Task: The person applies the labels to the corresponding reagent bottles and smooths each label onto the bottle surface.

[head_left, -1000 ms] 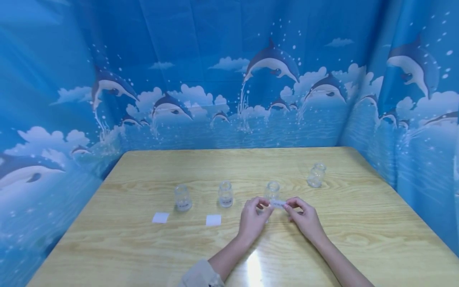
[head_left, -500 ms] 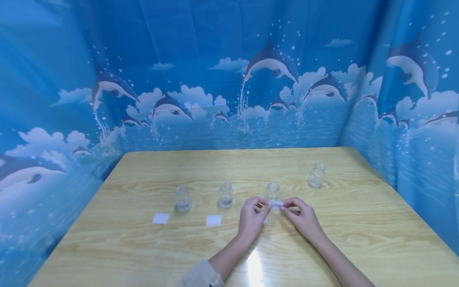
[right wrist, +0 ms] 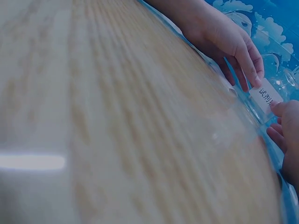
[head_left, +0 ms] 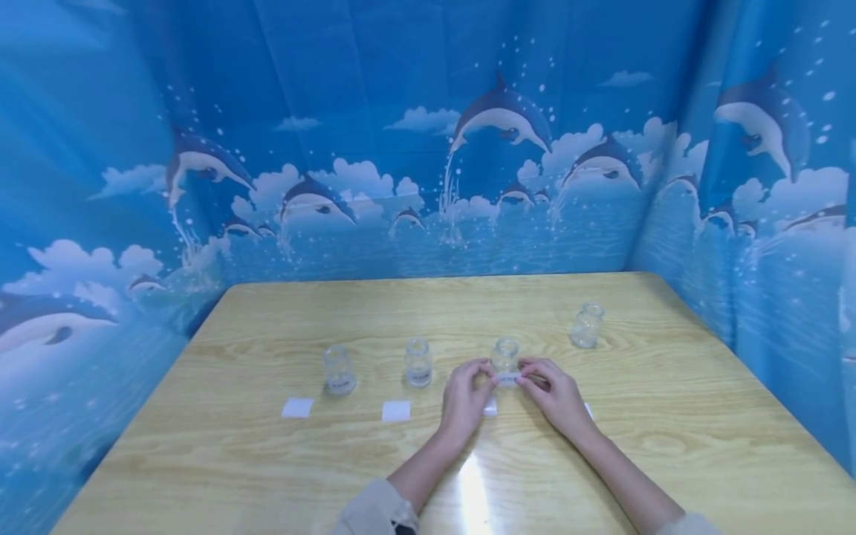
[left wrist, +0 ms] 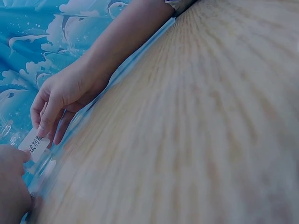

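Between my two hands a small white label (head_left: pixel 507 379) with black characters lies against the lower front of a clear glass jar (head_left: pixel 505 352). My left hand (head_left: pixel 463 400) pinches the label's left end, while the right hand (head_left: pixel 556 395) pinches its right end. In the left wrist view the label (left wrist: pixel 34 145) spans the fingertips of both hands. The right wrist view shows the same label (right wrist: pixel 265 95) in front of clear glass. Fingertips hide both ends of it.
Two glass jars (head_left: pixel 418 362) (head_left: pixel 339 370) with labels low on their fronts stand to the left. Another jar (head_left: pixel 587 325) stands back right. White paper squares (head_left: pixel 397 411) (head_left: pixel 297 407) lie in front; two more (head_left: pixel 491 406) (head_left: pixel 588 409) are partly hidden by my hands. A dolphin-print curtain (head_left: pixel 374 245) borders the table.
Both hands have moved slightly left, bringing the label from in front of the jar to its lower front. A paper square now shows beside the right hand.
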Tool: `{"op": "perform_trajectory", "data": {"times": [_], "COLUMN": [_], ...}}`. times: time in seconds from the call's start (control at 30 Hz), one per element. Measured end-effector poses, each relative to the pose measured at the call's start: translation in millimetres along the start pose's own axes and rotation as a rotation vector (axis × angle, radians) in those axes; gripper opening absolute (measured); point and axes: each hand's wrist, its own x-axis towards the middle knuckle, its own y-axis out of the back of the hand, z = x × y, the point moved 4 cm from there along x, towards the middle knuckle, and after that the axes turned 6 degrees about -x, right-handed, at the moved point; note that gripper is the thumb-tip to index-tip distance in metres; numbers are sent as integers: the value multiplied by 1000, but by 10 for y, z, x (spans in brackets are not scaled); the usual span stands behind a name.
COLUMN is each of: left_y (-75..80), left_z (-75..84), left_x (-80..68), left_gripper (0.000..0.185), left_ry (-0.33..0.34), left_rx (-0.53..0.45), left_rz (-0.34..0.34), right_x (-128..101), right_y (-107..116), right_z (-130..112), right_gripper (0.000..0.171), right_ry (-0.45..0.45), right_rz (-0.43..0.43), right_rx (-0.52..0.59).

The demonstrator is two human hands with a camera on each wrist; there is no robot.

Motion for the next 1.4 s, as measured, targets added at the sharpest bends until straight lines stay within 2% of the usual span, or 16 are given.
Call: {"op": "perform_trajectory", "data": {"times": [0.17,0.47,0.67,0.8,0.87,0.97,1.1,1.23,1.33,1.4], "left_y": [0,-36,-58,-61,-56,-48,-52,-60,-61,-60], "left_z": [-20,-48,-59,-65,-67,-64,-60,-83,-98,-101], "left_x": [30,56,79,93,102,116,120,113,117,121], "left_gripper": [7,7,8,9,13,26,45,45,42,41], "left_ry": [38,45,55,83,89,72,50,56,45,32], "left_rx": [-32,-84,-95,-135,-161,-191,-213,-235,-244,-244], "left_rz": [-22,-29,-16,-5,0,-3,-41,-63,-64,-60], "right_x": [18,41,54,73,80,88,96,106,119,127], "right_y": [-17,-34,-39,-34,-36,-50,-92,-162,-202,-213], "right_z": [26,29,22,6,4,12,14,-14,-40,-58], "right_gripper": [9,8,8,11,14,21,43,60,63,63], "right_ry": [-4,-41,-39,0,24,28,-6,-35,-46,-57], "right_rz": [3,21,52,83,84,63,3,-40,-19,-1], "right_rx": [-13,23,-27,-58,-57,1,65,-27,-153,-199]}}
